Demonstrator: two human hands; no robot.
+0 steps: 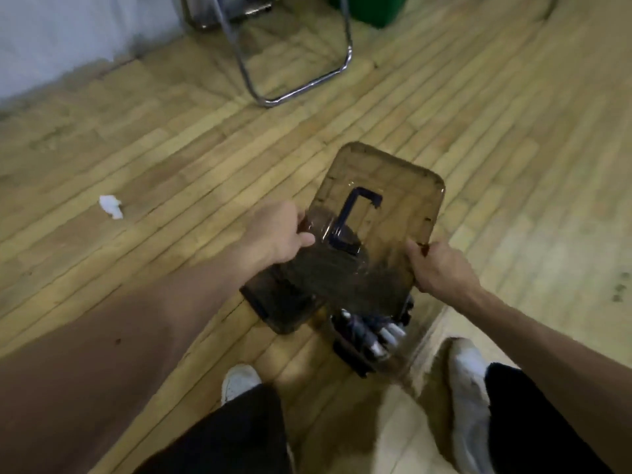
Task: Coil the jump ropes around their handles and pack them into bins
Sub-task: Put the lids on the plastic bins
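Just past the legs (219,436), the bin (349,354) of ropes (379,333) sits on the floor (171,165), while left hand (277,230) and right hand (441,268), fingers (302,239) curled on the side edges of the tilted lid (386,200), hold it above; lowered askew, it could miss the rim.

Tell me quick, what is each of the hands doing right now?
Left hand: gripping the left edge of the brown lid.
Right hand: gripping its right edge.

Left hand (278,234) gripping lid (403,186) edge, right hand (441,268) pinching opposite edge, 2 forearms (171,302) extended forward
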